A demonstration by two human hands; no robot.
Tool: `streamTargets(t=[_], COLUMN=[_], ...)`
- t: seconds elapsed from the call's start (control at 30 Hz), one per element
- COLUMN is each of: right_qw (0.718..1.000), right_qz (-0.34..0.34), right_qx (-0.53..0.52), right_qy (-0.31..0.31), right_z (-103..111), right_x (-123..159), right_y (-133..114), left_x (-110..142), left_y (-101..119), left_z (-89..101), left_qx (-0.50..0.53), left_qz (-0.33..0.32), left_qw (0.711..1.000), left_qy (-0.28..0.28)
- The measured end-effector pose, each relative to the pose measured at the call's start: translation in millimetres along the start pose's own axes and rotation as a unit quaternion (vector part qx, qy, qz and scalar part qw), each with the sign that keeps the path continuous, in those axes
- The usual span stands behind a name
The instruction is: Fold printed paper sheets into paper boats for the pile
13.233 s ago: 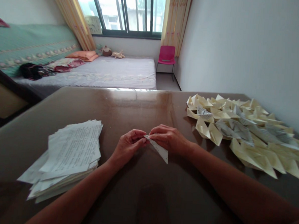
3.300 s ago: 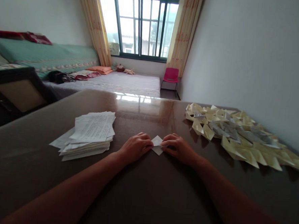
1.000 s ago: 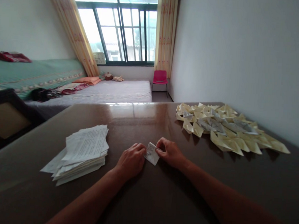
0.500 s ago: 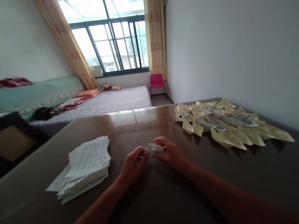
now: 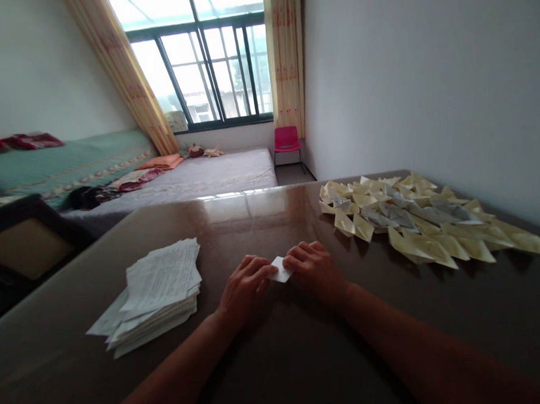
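A small folded piece of white paper (image 5: 281,270) lies flat between my hands, low over the middle of the brown table. My left hand (image 5: 247,281) is closed on its left corner, fingers bent together. On the opposite corner, my right hand (image 5: 315,269) presses with its fingers curled; the thumb is mostly hidden. To the left rests a stack of printed paper sheets (image 5: 162,281), its edges uneven. Many folded paper boats (image 5: 423,245), mostly cream with a few greyish white ones, are grouped at the table's far right.
The glossy brown table (image 5: 250,225) reaches the wall on the right. Beyond it are a bed (image 5: 235,169), a pink chair (image 5: 287,139) and a curtained window (image 5: 209,70). A dark wooden chair (image 5: 24,254) stands at the left edge.
The paper, earlier held up and partly opened between the fingers, is now a flat diamond. Both hands have turned palms down over it. The view has shifted slightly.
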State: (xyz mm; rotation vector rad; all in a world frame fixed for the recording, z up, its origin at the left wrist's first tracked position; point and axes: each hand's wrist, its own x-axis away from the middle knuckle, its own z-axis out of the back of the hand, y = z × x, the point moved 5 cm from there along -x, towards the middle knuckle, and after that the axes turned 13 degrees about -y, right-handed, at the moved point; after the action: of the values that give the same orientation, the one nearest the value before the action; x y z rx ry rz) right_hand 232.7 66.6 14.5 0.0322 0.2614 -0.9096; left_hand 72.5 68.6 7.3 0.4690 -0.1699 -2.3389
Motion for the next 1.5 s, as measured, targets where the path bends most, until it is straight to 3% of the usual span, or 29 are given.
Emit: streamTargets(t=[0.17, 0.37, 0.53, 0.63, 0.83, 1.0, 1.23, 1.5], right_qw=[0.995, 0.987, 0.966, 0.96, 0.957, 0.962, 0.975, 0.984], right_qz=[0.042, 0.066, 0.006, -0.053, -0.146, -0.175, -0.151, -0.09], right_qx=[-0.01, -0.102, -0.235, -0.256, -0.226, -0.173, -0.106, -0.055], right_qy=[-0.093, -0.103, -0.11, -0.104, -0.105, -0.121, -0.122, -0.144], right_z=[-3.8, -3.7, -20.1, -27.1, -29.2, -24.7, -16.1, -15.6], right_x=[6.4, 10.3, 5.1, 1.9, -0.3, -1.9, -2.6, -2.3], right_y=[5.3, 16.9, 29.1, 31.9, 30.0, 24.6, 11.8, 6.2], left_x=[2.4, 4.3, 1.4, -1.6, -6.9, -8.0, -7.3, -4.0], left_y=[2.2, 4.7, -8.0, -16.7, -16.7, -12.4, -5.7, -5.7], left_z=[-8.2, -7.3, -11.6, -14.9, -17.3, -19.2, -19.1, -11.3], left_qx=[-0.031, -0.013, 0.056, 0.084, 0.059, -0.023, -0.118, -0.102], left_qz=[-0.038, -0.018, 0.044, 0.098, 0.149, 0.167, 0.16, 0.159], left_qw=[0.996, 0.991, 0.991, 0.988, 0.982, 0.978, 0.969, 0.965], left_qy=[-0.075, -0.13, -0.11, -0.088, -0.098, -0.123, -0.15, -0.183])
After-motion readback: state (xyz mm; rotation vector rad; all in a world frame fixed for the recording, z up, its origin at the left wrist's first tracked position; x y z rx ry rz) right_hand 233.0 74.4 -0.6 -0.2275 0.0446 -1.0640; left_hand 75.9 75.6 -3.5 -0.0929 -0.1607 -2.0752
